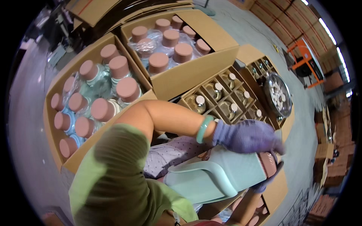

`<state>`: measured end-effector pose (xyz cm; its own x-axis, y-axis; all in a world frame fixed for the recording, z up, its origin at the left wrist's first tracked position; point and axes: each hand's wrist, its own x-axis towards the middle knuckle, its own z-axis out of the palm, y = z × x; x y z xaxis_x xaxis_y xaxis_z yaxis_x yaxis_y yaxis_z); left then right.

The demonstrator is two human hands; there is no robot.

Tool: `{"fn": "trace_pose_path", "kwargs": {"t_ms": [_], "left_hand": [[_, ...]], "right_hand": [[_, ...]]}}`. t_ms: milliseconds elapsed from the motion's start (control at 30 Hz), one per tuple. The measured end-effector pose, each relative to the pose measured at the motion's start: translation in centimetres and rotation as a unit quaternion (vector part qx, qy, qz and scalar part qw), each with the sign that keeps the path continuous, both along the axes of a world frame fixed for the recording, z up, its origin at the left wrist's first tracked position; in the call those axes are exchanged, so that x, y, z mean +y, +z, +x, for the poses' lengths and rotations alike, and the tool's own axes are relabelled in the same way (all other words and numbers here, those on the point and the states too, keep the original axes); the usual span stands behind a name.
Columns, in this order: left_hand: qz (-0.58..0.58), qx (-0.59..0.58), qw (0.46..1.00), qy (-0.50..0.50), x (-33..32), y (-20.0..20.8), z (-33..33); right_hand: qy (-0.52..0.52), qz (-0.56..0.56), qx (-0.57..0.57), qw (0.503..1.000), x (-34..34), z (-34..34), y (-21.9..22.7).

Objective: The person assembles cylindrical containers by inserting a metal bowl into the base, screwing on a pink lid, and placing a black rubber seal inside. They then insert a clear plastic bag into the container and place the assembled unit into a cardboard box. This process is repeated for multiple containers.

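A pale teal vacuum jug (222, 177) with a large side handle (203, 169) lies tilted across my lap, its pink lid (267, 164) pointing right. My left hand (247, 136), in a purple knit glove, curls over the jug's upper side by the lid; its fingertips are slightly blurred. From below, my gloved right hand (264, 184) reaches round the lid end with its fingers along the lid's outer edge. Most of that hand is hidden behind the jug. A jade-green bangle (204, 129) circles my left wrist.
Left stands an open carton (56, 150) of pink-lidded jugs, some in plastic film; another such carton (196, 75) is behind it. Ahead, a divided carton (211, 107) holds glass-like liners with white caps. A metal bowl (278, 95) of small white pieces rests on its right. Below right, another carton (277, 192) holds pink-lidded jugs.
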<state>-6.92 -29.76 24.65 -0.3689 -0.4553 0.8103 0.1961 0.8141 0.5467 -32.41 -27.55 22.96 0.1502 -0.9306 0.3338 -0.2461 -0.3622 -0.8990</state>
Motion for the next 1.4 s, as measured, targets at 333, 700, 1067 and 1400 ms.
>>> {"fn": "trace_pose_path", "kwargs": {"t_ms": [333,700,1067,1400], "left_hand": [[0.065,-0.099,0.990,0.079,-2.8,-4.5,0.6],[0.292,-0.053,0.954,-0.047,-2.3,-3.1,1.8],[0.188,0.024,0.974,-0.126,0.2,1.3,0.5],[0.328,-0.060,0.923,-0.193,-3.1,-3.2,1.4]], "right_hand": [[0.023,-0.136,0.240,0.961,2.0,2.9,3.9],[0.045,-0.111,0.091,0.989,1.5,1.1,2.9],[0.022,-0.013,0.116,0.993,-1.7,-1.4,-0.7],[0.218,-0.031,0.255,0.941,2.0,5.6,9.3]]}}
